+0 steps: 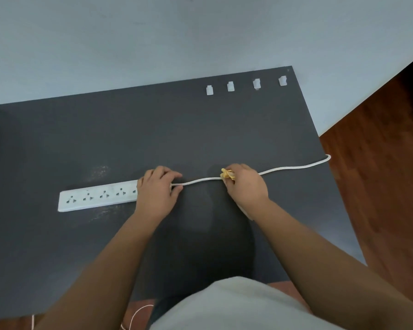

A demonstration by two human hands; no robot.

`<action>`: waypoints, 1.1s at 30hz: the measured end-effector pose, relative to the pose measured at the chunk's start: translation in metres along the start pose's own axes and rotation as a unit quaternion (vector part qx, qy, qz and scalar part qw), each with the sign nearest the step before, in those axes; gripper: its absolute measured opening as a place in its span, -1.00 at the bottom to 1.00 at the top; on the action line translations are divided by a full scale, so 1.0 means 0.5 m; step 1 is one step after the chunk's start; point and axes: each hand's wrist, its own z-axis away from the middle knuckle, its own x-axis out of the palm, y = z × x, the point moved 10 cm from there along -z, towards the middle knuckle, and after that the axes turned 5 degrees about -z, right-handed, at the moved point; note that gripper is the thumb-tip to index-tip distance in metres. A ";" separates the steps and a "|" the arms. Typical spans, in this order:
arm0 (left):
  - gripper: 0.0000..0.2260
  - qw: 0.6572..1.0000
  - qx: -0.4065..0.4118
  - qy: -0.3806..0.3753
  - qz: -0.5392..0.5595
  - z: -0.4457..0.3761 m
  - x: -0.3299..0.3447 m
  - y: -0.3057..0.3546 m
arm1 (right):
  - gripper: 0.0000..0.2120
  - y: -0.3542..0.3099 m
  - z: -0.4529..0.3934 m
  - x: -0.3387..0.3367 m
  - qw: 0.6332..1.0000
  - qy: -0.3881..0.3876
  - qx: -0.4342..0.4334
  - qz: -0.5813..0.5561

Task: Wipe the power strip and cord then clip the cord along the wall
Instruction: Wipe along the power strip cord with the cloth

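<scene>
cord (284,168), thin, light and limp, runs from the power strip (98,197) at nine o'clock off the mat's three o'clock edge, best pinched near the strip where the left hand (157,189) pins it while the right hand (244,184) grips the yellow cloth (227,174) around it.

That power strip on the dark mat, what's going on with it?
A person is cleaning its cord. The left hand pins the power strip at its cord end, while the right hand pinches a yellow cloth around the cord. Four white clips sit unused near the wall.
</scene>
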 end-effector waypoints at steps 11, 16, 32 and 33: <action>-0.59 0.998 0.046 -0.022 0.048 0.029 0.015 -0.031 | -0.78 -0.035 0.004 0.021 1.000 0.020 -0.004 0.024; -0.54 0.994 0.074 -0.027 0.075 0.022 0.010 -0.041 | -0.75 -0.146 0.010 0.113 0.999 -0.028 -0.041 0.011; -0.43 0.995 0.085 -0.045 -0.006 0.027 -0.003 -0.120 | -0.76 -0.221 0.035 0.133 0.991 -0.039 -0.125 0.005; -0.43 0.995 0.089 -0.044 -0.007 0.027 -0.005 -0.125 | -0.75 -0.233 0.040 0.150 0.991 -0.055 -0.122 0.014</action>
